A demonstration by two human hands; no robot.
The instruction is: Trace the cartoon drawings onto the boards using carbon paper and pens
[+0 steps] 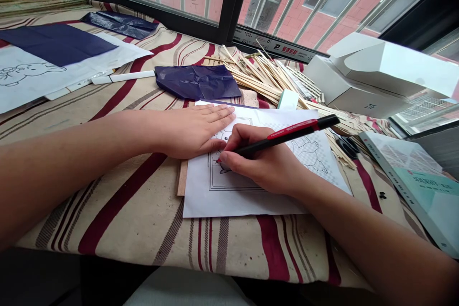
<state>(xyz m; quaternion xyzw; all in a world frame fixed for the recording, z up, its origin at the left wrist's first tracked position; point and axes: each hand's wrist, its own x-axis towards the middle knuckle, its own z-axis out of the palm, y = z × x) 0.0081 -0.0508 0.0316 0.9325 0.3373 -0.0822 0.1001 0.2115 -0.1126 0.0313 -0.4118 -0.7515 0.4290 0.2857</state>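
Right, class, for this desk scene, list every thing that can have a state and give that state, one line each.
Drawing paper: lying flat.
Red-and-black pen: tip on the drawing paper.
Left hand: flat on the drawing paper, fingers spread.
Right hand: closed around the red-and-black pen.
Blue carbon paper: crumpled.
ZTE box: lid open.
Book: closed.
Wooden sticks: loose heap.

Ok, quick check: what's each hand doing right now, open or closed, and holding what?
Left hand: open, flat, fingers resting on the paper sheet.
Right hand: closed, holding a black and red pen to the sheet.
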